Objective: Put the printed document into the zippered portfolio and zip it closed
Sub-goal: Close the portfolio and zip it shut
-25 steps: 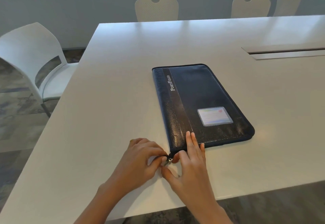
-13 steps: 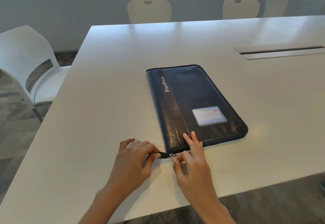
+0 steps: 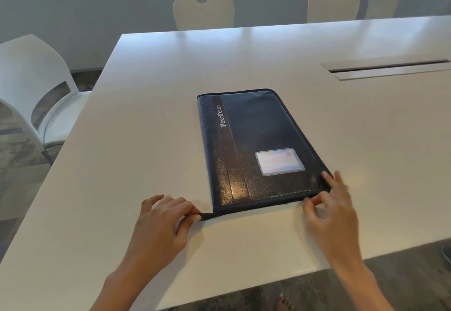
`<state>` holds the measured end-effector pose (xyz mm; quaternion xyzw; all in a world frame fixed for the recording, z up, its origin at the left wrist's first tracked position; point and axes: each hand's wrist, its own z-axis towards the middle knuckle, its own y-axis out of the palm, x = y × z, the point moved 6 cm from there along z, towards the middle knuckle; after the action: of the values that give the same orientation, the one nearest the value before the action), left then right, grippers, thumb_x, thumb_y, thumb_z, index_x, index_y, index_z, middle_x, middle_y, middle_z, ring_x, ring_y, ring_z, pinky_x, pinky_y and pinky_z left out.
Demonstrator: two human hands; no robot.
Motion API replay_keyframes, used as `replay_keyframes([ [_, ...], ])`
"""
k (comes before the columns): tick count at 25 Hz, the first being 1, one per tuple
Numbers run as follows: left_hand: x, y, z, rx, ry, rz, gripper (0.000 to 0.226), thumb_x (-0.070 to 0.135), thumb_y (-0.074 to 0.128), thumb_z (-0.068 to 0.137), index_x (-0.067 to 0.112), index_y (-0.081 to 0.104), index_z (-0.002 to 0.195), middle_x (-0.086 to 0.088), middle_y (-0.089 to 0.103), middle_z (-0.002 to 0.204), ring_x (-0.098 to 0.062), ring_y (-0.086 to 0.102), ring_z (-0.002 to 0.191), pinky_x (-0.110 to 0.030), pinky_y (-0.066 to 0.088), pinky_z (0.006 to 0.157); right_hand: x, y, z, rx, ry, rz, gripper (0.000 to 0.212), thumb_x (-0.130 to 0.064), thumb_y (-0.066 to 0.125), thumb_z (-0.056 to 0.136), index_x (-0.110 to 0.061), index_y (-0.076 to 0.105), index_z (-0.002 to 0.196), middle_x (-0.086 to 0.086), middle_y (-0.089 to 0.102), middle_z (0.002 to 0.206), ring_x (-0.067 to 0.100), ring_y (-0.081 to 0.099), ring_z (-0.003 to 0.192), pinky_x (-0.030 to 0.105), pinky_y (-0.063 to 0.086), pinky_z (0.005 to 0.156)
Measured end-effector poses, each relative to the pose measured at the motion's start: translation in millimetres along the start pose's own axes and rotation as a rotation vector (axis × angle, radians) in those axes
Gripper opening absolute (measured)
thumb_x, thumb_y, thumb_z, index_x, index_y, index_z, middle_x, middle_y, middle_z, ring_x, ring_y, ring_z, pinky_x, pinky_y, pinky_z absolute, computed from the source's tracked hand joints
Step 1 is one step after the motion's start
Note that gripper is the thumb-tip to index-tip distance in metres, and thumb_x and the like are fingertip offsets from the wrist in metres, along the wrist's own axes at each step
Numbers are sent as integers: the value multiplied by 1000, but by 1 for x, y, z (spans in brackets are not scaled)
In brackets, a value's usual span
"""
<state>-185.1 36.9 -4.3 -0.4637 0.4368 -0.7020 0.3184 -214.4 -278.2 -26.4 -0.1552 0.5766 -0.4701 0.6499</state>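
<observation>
A dark blue zippered portfolio (image 3: 256,145) lies flat and closed on the white table (image 3: 146,140), with "PortFolio" printed on its cover and a clear card pocket near its right edge. My left hand (image 3: 163,223) pinches the black zipper tail (image 3: 205,216) at the portfolio's near left corner. My right hand (image 3: 329,208) is at the near right corner, thumb and fingers closed around the zipper line there; the slider itself is hidden under the fingers. No printed document is in view.
A white chair (image 3: 36,91) stands at the table's left side. Three cream chairs (image 3: 203,10) line the far edge. A recessed cable slot (image 3: 388,66) is at the right. The table's near edge runs just below my hands.
My right hand has travelled from the near left corner along the portfolio's near edge to the near right corner. My left hand stays on the zipper tail.
</observation>
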Motion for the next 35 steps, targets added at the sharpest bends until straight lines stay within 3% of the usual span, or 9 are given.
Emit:
replay_keyframes([
  [2,-2,-1,0,-42,-11,1,11,23,71,86,34,70,85,23,66,83,-4,59,79,-40,37,98,24,-15,11,28,62,-16,16,-11,67,83,-15,61,69,6,47,145,18,23,144,27,16,111],
  [5,-6,0,4,-205,-9,-26,7,41,60,90,41,66,88,31,61,88,6,53,89,-35,30,104,41,-22,21,-10,70,-18,14,-10,66,85,-15,64,72,5,56,137,19,38,137,34,27,111],
  [9,11,-14,35,-175,28,-50,44,71,43,80,39,67,99,31,62,95,7,54,91,-31,32,97,46,-26,23,-7,73,62,11,-8,69,82,-17,68,77,3,66,122,19,56,120,35,41,103],
  [12,60,-5,73,-69,182,-94,37,59,48,92,32,69,104,24,66,98,-1,57,92,-36,42,92,51,-28,24,-24,57,83,11,-10,72,81,-19,71,87,1,67,119,14,56,116,30,40,100],
  [14,103,22,101,-119,317,-126,32,51,48,94,31,67,110,18,68,107,-4,56,99,-36,43,93,52,-28,26,-40,47,78,9,-13,74,81,-19,72,88,0,67,119,10,54,113,26,39,98],
  [19,177,93,170,-246,490,-112,36,41,44,100,30,55,132,9,53,139,-13,38,132,-39,26,108,56,-31,32,-70,-15,42,4,-15,75,79,-15,73,84,1,67,116,15,56,110,23,40,92],
  [24,194,128,203,-223,585,-2,31,40,44,99,22,65,113,5,60,122,-15,44,122,-43,30,107,60,-33,38,-113,-80,63,6,-17,74,81,-19,70,77,-10,63,109,7,52,107,12,35,87],
  [29,195,134,209,-143,575,-71,31,42,44,96,19,65,100,5,63,106,-14,46,112,-32,27,100,63,-35,52,-131,-150,111,16,-18,75,74,-26,62,70,-19,61,86,0,57,85,14,44,73],
  [35,192,133,210,-82,538,-143,25,41,48,94,21,63,92,10,60,97,-11,48,105,-26,24,98,69,-32,99,-194,-209,136,19,-13,74,74,-23,60,67,-14,63,77,3,58,79,13,42,67],
])
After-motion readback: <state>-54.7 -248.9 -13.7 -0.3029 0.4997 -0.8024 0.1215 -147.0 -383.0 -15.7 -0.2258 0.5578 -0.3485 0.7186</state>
